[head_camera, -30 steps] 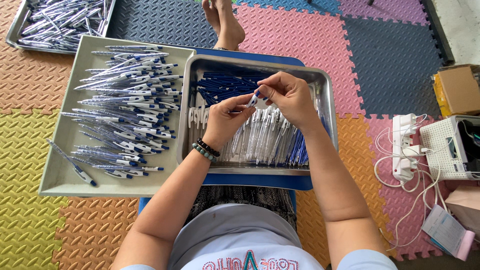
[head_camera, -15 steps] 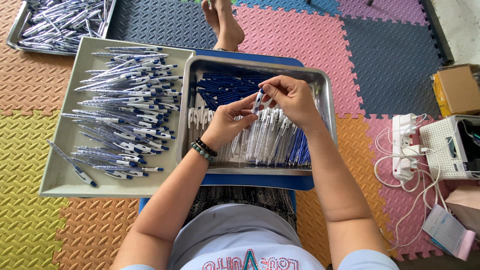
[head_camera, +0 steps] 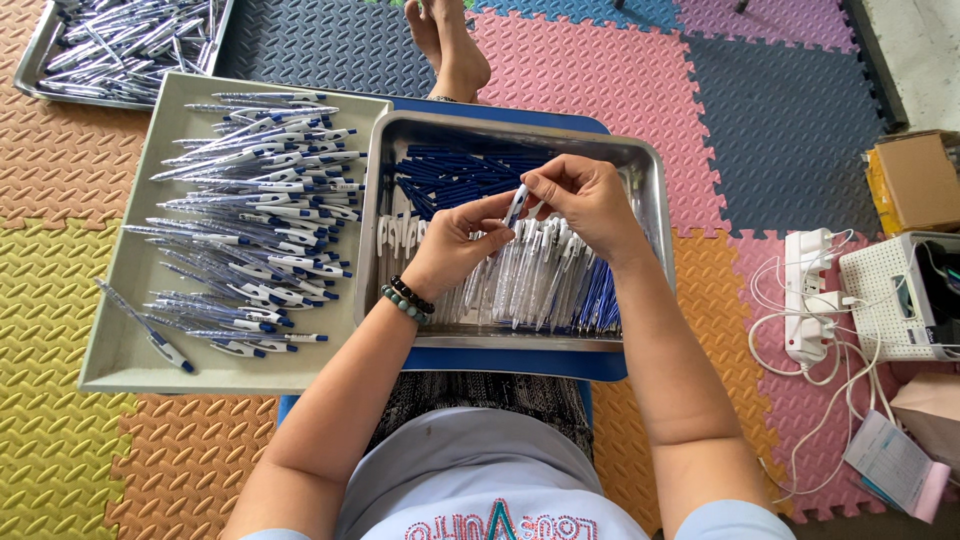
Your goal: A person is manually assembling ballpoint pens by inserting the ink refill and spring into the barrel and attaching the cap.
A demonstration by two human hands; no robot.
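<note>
Since half a second ago both hands sit slightly lower over the steel tray, and the pen between them is tilted more upright.

Items, largest first, as I log them from my remote seat:
- Foam floor mats, multicoloured.
- Grey tray, at my left: a full spread of finished blue-and-clear pens. I judge this the completed share.
- Steel tray, on a blue board: dark blue parts at the far end, clear barrels nearer. I judge many remain.
- Left hand: fingers closed on the pen's lower end.
- Right hand: fingertips pinching its upper end.
- Pen: held between both hands, above the barrels.
</note>
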